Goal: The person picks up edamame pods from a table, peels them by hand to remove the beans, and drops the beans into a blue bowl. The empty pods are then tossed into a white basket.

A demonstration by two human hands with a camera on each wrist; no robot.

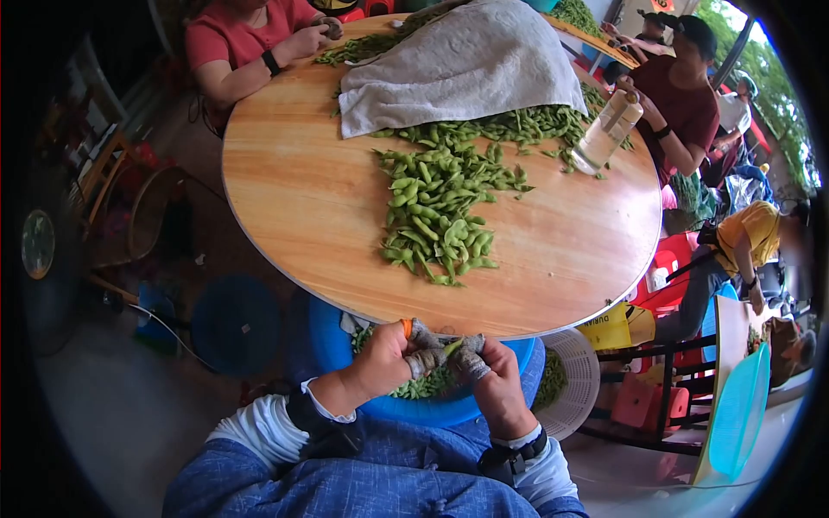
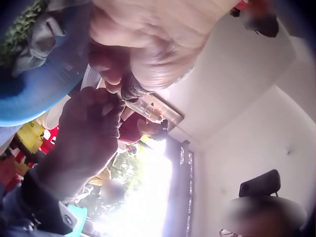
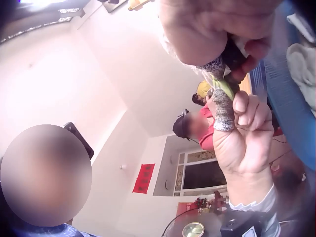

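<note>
Over the table's near edge, my left hand (image 1: pixel 377 364) and right hand (image 1: pixel 503 384) meet at the fingertips. Between them is a green soybean pod (image 1: pixel 452 347), pinched from both sides. Grey knitted sleeves (image 3: pixel 223 109) wrap several fingers and thumbs, and an orange band shows on the left hand. In the right wrist view the pod (image 3: pixel 224 88) lies between the wrapped digits. Below the hands a blue basin (image 1: pixel 326 347) holds loose shelled green beans (image 1: pixel 423 386). A heap of whole pods (image 1: pixel 432 211) lies on the wooden table (image 1: pixel 302 198) ahead.
A grey towel (image 1: pixel 458 65) covers more pods at the back, beside a clear bottle (image 1: pixel 607 134). A white basket (image 1: pixel 580 388) stands right of the basin. One person (image 1: pixel 246 52) sits at the far left, another (image 1: pixel 686 95) at the right. Red stools (image 1: pixel 652 401) stand further right.
</note>
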